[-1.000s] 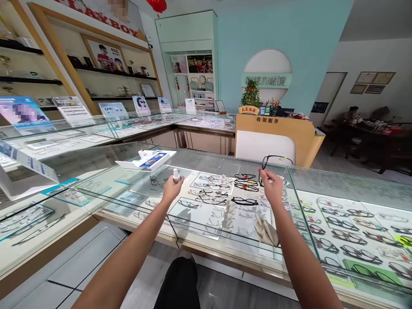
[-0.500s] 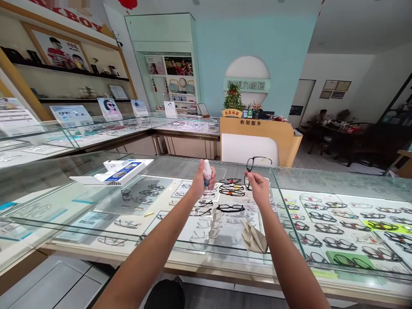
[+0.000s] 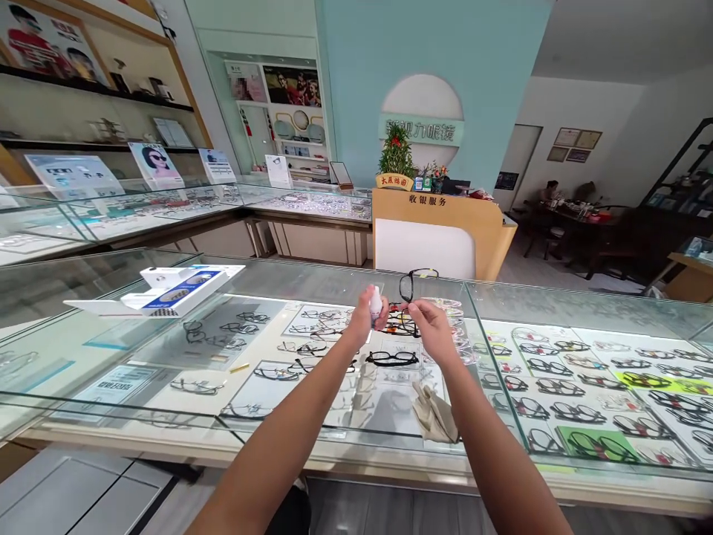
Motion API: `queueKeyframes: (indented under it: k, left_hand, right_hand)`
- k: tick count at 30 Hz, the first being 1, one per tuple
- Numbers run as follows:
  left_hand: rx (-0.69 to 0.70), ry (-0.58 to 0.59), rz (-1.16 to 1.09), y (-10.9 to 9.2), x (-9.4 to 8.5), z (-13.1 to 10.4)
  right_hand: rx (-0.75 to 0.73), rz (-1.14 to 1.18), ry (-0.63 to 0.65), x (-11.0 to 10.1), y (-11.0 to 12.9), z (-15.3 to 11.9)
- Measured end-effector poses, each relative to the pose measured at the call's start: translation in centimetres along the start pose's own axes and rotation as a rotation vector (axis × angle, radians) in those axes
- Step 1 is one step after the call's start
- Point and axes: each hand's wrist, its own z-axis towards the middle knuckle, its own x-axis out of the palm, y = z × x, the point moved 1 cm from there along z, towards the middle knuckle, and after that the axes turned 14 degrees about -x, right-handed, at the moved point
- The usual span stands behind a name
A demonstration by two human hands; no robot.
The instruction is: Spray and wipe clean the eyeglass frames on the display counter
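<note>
My left hand (image 3: 365,318) is closed around a small white spray bottle (image 3: 376,301), held upright above the glass counter (image 3: 345,279). Just to its right, my right hand (image 3: 431,327) pinches a pair of dark-framed eyeglasses (image 3: 408,286) by one side, the lenses raised above the fingers. The two hands are close together but apart. Below them, a black pair of glasses (image 3: 393,359) rests at the counter, and a crumpled beige cloth (image 3: 433,414) lies near the front edge, left of my right forearm.
An opened white and blue box (image 3: 181,291) stands on the counter at the left. Rows of eyeglasses (image 3: 576,412) fill the display at the right. Beyond is a wooden cashier desk (image 3: 440,208) with a plant (image 3: 395,156). People sit at a far table (image 3: 584,212).
My left hand with the spray bottle has moved right, and my right hand with the eyeglasses has come left, so they are nearer each other. The view has turned slightly right.
</note>
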Motion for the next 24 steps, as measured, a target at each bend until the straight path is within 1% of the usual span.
queueKeyframes:
  k: [3,6,10,15,17,19,22,24]
  left_hand:
    - [-0.002,-0.049,0.09,0.7,-0.2,0.4]
    - [0.007,-0.081,0.14,1.1,-0.3,0.7]
    - [0.024,-0.139,0.144,1.3,-0.5,0.7]
    - [0.038,-0.149,0.14,1.2,-0.6,0.7]
    - [0.047,-0.129,0.159,1.2,-0.5,0.5]
    - [0.056,-0.097,0.219,1.1,-0.4,0.2]
    - [0.049,-0.055,0.373,1.0,0.1,-0.3]
    - [0.053,-0.03,0.48,1.1,0.6,-0.6]
  right_hand:
    - [0.023,0.037,0.058,0.4,-0.3,-0.2]
    - [0.03,0.07,0.087,0.7,-0.4,-0.3]
    - [0.053,0.077,0.1,0.8,0.1,-0.3]
    - [0.071,0.06,0.112,1.0,1.0,-0.1]
    - [0.073,0.064,0.08,0.9,1.1,0.0]
    - [0.07,0.073,0.022,0.6,0.9,0.1]
    - [0.077,0.101,-0.081,0.1,0.3,0.2]
    - [0.099,0.126,-0.126,-0.1,-0.2,0.2]
